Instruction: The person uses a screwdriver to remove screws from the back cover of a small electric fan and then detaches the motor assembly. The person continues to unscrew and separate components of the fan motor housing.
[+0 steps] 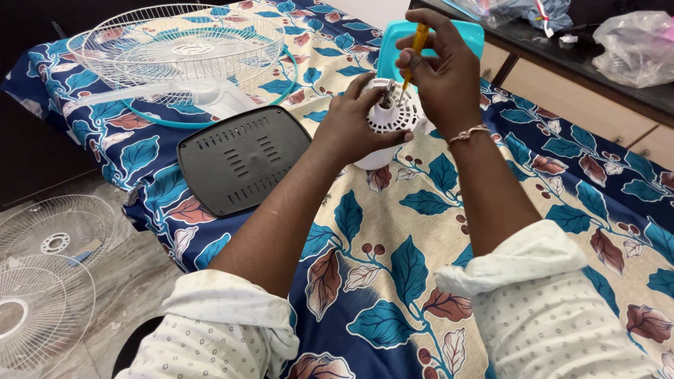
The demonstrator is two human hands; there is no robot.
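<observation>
Two crumpled clear plastic bags [635, 45] lie on the dark counter [562, 60], top right.

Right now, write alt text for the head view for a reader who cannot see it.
The left hand steadies a white fan motor housing on a floral bedsheet while the right hand works a yellow-handled screwdriver into its top. A black vented cover and a white fan guard lie to the left; two more guards rest on the floor.

The left hand [354, 119] gripped a white fan motor housing [387, 126] on the floral bedsheet [421, 231]. The right hand [439, 74] held a yellow-handled screwdriver [415, 52] upright over it. At nine o'clock lay a black vented cover [239, 158]; at ten o'clock, a white fan grille [182, 49].
</observation>
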